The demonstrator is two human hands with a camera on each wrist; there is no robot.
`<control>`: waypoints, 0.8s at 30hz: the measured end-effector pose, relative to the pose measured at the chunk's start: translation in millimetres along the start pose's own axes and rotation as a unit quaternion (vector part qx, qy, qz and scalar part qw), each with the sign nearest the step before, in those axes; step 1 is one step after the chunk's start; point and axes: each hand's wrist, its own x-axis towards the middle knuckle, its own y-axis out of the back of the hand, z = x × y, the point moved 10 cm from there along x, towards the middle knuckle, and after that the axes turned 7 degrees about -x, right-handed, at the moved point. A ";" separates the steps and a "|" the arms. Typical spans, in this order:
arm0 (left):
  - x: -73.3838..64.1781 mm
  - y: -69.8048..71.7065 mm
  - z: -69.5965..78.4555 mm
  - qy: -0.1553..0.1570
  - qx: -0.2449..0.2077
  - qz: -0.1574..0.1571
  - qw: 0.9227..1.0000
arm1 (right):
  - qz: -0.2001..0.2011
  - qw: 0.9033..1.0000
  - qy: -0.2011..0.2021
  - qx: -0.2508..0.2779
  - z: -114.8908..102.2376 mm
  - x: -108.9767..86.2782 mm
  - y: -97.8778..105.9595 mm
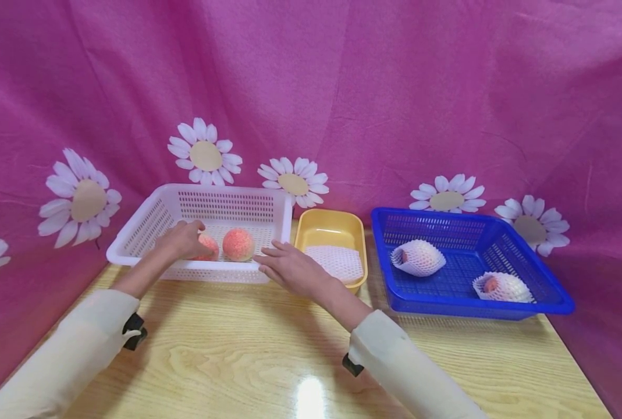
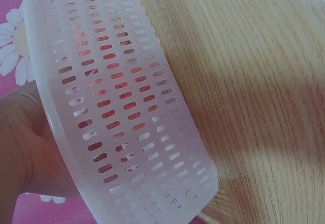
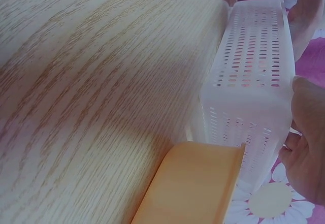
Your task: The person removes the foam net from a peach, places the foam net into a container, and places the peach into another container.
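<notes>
Inside the white slotted basket (image 1: 242, 272) sit two pinkish-red peaches. My left hand (image 1: 181, 240) reaches over the near rim and curves round the left peach (image 1: 209, 249), covering part of it. In the left wrist view, the basket wall hides the fingers of that hand, and red shows through the slots. The other peach (image 1: 239, 244) lies just to the right. My right hand (image 1: 291, 267) has its fingers extended at the basket's near right corner, holding nothing. Below that palm is the yellow tray (image 1: 337, 220), with flat white foam net sleeves (image 1: 337, 262) in it.
A blue slotted basket (image 1: 457, 305) stands at the right, holding two peaches in foam nets, one at the left (image 1: 420, 259) and one at the near right (image 1: 504, 288). All stand on a wooden table (image 1: 227, 349). A magenta flowered cloth (image 1: 342, 105) hangs behind.
</notes>
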 end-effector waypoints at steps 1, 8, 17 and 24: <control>-0.6 0.7 0.2 -0.001 -0.001 0.001 1.000 | -0.002 1.000 -0.002 -0.001 0.2 0.0 -0.3; -2.7 4.3 2.6 -0.011 -0.009 0.004 1.000 | -0.011 1.000 -0.007 0.003 0.7 0.2 -0.6; -0.9 9.3 12.5 -0.036 -0.031 0.029 0.998 | -0.025 1.000 -0.012 0.002 1.8 1.3 -3.7; -1.6 13.4 21.6 -0.056 -0.034 0.044 0.997 | -0.015 1.000 -0.005 -0.001 2.3 -0.3 2.3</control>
